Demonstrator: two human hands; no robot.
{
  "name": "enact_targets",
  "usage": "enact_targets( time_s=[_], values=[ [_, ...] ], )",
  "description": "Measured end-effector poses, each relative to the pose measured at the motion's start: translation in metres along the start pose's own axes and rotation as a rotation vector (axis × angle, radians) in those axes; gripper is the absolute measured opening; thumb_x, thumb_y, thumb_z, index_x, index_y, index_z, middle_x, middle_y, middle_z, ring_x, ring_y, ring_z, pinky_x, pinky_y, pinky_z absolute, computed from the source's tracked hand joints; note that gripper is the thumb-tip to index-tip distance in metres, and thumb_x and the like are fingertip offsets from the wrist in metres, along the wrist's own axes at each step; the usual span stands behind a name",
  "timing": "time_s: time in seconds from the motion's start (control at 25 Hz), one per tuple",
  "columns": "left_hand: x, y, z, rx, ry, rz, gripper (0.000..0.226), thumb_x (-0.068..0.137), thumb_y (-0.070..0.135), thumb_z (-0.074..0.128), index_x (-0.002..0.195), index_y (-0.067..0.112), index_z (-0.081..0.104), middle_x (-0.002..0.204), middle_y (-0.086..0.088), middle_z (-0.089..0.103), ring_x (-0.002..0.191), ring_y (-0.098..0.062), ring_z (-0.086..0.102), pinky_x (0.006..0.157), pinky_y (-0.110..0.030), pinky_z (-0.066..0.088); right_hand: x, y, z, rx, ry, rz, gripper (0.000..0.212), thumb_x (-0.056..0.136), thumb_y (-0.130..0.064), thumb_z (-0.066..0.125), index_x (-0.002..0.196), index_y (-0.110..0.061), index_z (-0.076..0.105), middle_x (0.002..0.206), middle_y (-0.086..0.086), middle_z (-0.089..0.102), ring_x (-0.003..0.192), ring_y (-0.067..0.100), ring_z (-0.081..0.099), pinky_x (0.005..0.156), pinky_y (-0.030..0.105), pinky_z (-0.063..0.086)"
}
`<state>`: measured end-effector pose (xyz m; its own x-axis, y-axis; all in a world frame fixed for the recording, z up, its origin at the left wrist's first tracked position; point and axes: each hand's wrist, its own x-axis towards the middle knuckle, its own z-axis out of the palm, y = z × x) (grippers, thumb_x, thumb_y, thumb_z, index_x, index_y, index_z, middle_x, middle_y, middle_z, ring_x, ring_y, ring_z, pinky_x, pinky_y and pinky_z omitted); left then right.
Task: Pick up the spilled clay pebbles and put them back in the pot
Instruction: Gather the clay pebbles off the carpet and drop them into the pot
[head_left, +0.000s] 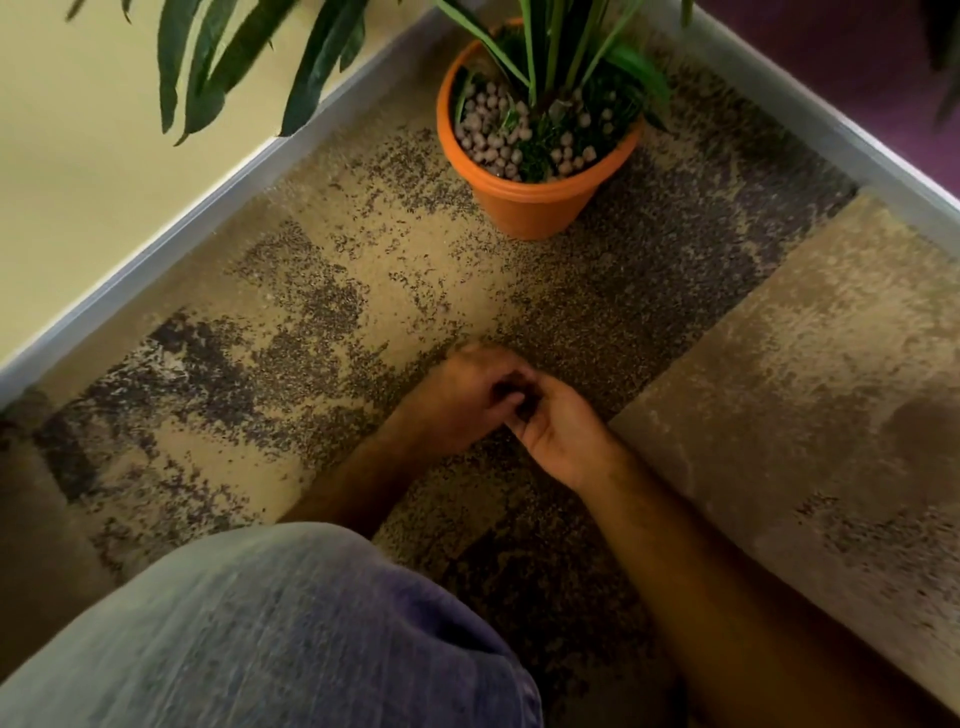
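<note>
Your left hand (470, 395) and right hand (558, 431) touch, cupped; contents can't tell. Pot (524, 171) at 12 o'clock, equidistant approx.

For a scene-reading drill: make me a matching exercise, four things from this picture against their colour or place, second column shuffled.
Column one:
1. pot
2. pebbles
3. hands
4. knee

Column two:
A. grey-blue cloth, at the bottom of the view
B. orange, standing on the carpet in the corner
C. pale and round, lying inside the pot around the plant
D. together just above the carpet, fingers curled

Pairs: 1-B, 2-C, 3-D, 4-A
</note>
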<state>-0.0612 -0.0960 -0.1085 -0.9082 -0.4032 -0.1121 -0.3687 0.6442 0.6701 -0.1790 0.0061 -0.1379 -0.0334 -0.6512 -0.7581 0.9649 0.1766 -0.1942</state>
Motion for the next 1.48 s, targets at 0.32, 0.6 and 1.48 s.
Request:
enact_targets(
  time_s=[0.32,0.6,1.48],
  values=[
    [0.025,-0.046,-0.034,0.229,0.046,-0.288,0.037,0.098,0.011,0.054,0.134,0.021,0.056,0.144,-0.004,0.046,0.126,-0.020,0.040,0.104,-0.037,0.045,0.003,-0.018,-0.011,-0.101,0.141,-0.022,0.029,0.102,-0.021,0.048,0.078,-0.009,0.060,0.076,0.008,0.062,0.062,0.014,0.062,0.049,0.022,0.050],
    [0.029,-0.059,-0.035,0.262,0.001,-0.166,0.025,0.097,0.004,0.057,0.121,0.009,0.059,0.120,-0.012,0.057,0.101,-0.016,0.054,0.089,-0.034,0.057,0.007,-0.035,-0.008,-0.228,0.181,0.085,0.025,0.102,-0.022,0.048,0.087,-0.009,0.063,0.078,0.006,0.062,0.067,0.013,0.059,0.052,0.021,0.052],
    [-0.019,-0.062,-0.066,-0.271,0.456,-0.479,0.057,0.090,0.056,0.065,0.140,0.038,0.044,0.141,0.007,0.050,0.115,-0.004,0.056,0.070,-0.006,0.053,-0.032,-0.116,0.182,0.185,-0.082,-0.315,0.040,0.100,-0.008,0.047,0.135,0.010,0.045,0.137,0.026,0.052,0.130,0.034,0.052,0.111,0.043,0.042]
  ],
)
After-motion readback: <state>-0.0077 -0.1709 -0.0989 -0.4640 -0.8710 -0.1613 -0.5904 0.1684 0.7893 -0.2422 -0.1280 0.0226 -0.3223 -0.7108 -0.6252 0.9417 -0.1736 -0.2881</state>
